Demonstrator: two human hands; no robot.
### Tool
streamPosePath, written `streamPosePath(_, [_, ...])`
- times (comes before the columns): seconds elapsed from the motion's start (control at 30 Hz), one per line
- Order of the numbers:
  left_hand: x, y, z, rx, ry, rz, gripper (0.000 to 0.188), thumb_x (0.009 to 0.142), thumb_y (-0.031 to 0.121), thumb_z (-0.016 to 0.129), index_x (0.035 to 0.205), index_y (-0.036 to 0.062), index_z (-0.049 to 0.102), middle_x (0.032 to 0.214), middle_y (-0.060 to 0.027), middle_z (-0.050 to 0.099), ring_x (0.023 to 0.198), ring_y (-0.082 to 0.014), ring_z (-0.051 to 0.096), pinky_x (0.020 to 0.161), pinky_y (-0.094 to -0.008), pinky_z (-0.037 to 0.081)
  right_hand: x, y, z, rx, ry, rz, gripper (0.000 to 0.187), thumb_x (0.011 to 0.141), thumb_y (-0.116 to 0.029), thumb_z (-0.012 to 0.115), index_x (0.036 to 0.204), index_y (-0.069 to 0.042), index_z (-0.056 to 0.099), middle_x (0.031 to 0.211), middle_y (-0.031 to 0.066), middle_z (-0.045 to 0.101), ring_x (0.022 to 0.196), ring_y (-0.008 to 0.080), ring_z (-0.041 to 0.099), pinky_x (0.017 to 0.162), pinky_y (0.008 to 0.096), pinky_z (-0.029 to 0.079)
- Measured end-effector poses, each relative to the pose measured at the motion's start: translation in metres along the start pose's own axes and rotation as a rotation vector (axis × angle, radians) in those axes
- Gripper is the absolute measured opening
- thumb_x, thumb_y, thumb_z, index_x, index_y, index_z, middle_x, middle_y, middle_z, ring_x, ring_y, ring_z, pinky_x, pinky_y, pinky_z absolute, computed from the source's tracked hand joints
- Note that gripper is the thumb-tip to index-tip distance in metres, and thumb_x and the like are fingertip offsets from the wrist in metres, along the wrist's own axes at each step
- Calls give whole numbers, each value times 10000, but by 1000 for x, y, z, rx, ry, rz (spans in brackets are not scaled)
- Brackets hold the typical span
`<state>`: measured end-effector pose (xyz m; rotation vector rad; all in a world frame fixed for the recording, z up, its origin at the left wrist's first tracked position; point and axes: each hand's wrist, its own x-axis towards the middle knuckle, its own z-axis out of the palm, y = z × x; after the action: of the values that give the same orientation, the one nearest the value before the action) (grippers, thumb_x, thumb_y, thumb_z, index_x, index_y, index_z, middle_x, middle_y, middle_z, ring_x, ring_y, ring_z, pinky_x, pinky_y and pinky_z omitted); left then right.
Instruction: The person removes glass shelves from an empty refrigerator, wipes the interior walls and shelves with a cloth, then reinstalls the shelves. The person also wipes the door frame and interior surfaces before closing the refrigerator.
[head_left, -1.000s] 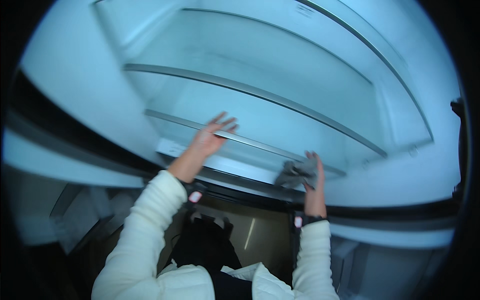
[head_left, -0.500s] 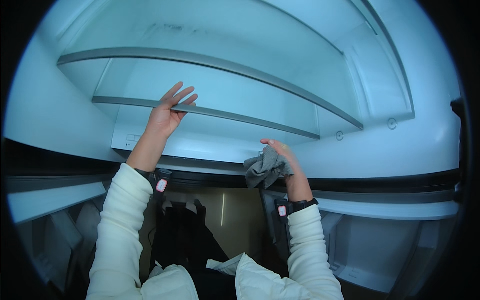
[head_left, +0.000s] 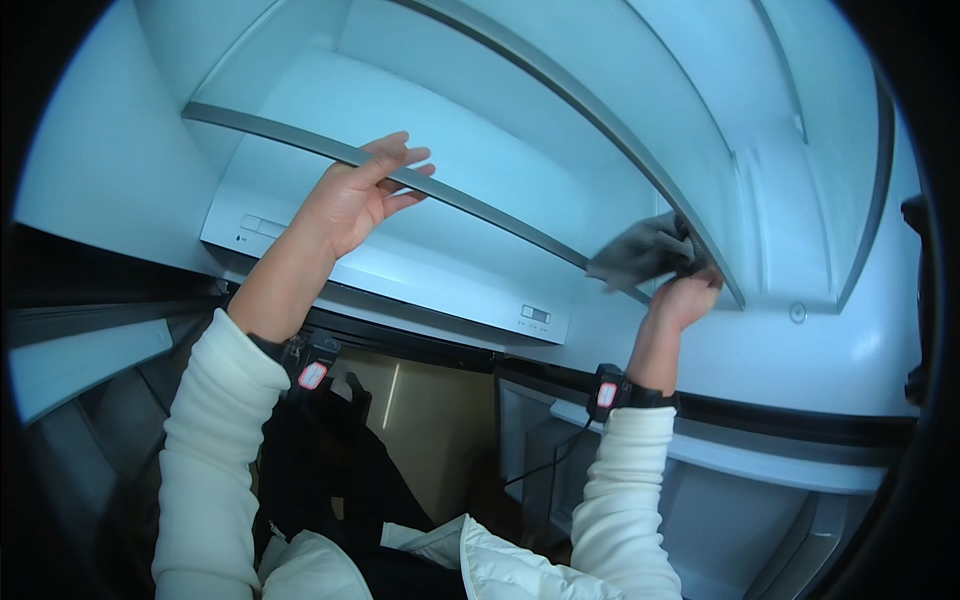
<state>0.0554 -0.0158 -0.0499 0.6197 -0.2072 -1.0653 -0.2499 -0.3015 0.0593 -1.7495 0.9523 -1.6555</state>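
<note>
My left hand (head_left: 355,200) is at the grey front trim of the lower glass shelf (head_left: 480,220) inside an opened refrigerator. Its fingers reach out on both sides of the trim, with the shelf edge between them. My right hand (head_left: 685,298) grips a crumpled grey cloth (head_left: 645,252) near the right end of that shelf. The cloth is partly blurred and lies below the front trim of the upper glass shelf (head_left: 600,110). Some of the right fingers are hidden by the cloth and the upper shelf's edge.
A white control panel (head_left: 535,318) runs along the compartment's front. To the right stands the white side wall (head_left: 850,340) with a round fitting (head_left: 797,313). Opened doors with bins (head_left: 740,520) flank me. Below shows the brownish floor (head_left: 430,440).
My right hand has carried the cloth rightward and up to the shelf's right end. My left hand stays at the lower shelf edge. The view has turned and shifted.
</note>
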Motion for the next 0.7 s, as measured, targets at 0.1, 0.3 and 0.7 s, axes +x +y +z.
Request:
streamPosePath(0.1, [-14,3,-5,138,96,20,406,1001,180,498,1343,-30,440,1278,-208,553,1128,-272,595,946,-372,532,28,46,-13,-1050,-519,-633,540,904,-385,623,1203,59,553,1161,200,615,1061,348,596,929,435,466])
streamPosePath(0.3, [-20,5,-4,214,101,83,337,1005,156,480,1276,-42,512,1114,-168,643,983,-239,654,922,-362,539,29,90,48,-849,-722,-12,731,916,-488,536,1370,73,419,1376,326,409,1268,448,422,1065,482,341])
streamPosePath(0.7, [-20,4,-4,228,131,82,344,1005,168,483,1265,-55,515,1093,-182,639,980,-231,658,902,-350,546,-91,-12,212,-367,-1185,-952,491,919,-279,581,1387,-191,464,1395,184,458,1268,368,444,1029,482,354])
